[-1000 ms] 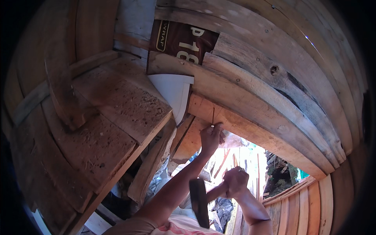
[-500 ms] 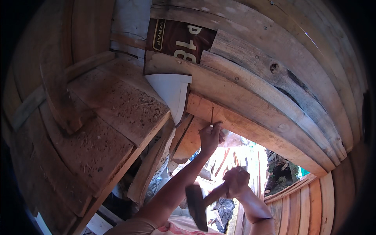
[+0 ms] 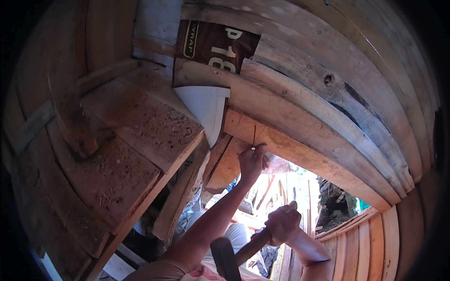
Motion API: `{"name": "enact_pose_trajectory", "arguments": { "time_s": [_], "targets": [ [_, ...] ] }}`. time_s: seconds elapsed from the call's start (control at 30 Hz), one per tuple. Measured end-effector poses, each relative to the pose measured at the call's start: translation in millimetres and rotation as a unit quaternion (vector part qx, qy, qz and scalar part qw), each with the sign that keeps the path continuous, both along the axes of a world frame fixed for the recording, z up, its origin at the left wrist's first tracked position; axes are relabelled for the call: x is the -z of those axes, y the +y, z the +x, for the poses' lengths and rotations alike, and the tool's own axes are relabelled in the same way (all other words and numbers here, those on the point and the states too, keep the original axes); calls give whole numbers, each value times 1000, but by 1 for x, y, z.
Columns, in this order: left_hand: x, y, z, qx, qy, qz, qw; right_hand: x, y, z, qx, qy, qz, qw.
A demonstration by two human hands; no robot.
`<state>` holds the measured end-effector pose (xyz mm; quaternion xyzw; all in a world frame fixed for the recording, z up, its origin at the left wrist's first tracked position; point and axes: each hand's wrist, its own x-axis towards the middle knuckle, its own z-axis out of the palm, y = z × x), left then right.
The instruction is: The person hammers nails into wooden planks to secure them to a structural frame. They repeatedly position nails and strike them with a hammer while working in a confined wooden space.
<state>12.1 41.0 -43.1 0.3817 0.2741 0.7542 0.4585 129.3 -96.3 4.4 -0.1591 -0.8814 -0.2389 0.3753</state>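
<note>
My left hand (image 3: 252, 164) is raised to the edge of a wooden board (image 3: 281, 143), its fingertips pinching a thin nail (image 3: 254, 139). The nail's pale head shows at the fingertips, and its other end meets the board. Lower down, my right hand (image 3: 282, 225) grips a hammer (image 3: 253, 247) by its wooden handle. The dark hammer head (image 3: 225, 258) hangs low to the left, in front of my shirt and apart from the nail.
Overlapping planks (image 3: 328, 105) form the wall ahead, with a brown printed sheet (image 3: 213, 47) and a white curved piece (image 3: 206, 105) among them. A rough wooden shelf (image 3: 136, 136) juts out at left. Below the board is a bright opening (image 3: 300, 187).
The hammer has swung lower and slightly left, and my right hand has dropped a little. My left hand stays at the nail.
</note>
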Motion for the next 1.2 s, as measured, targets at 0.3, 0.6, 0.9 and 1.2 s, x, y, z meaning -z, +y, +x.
{"name": "enact_pose_trajectory", "arguments": {
  "time_s": [0.3, 0.6, 0.9, 1.2],
  "targets": [
    [-3, -3, 5, 14, 17, -16, 1000, 19, 28, 17, 124, -28, -59, 990],
    [10, 10, 4, 9, 3, 20, 1000, -3, -12, -10, -56, -42, 21, 997],
    [3, 7, -4, 10, 6, 12, 1000, 10, 39, 9, 160, -84, -150, 972],
    [14, 14, -2, -10, 28, 34, 999, -8, 4, -11, 13, -68, -29, 997]
  ]
}}
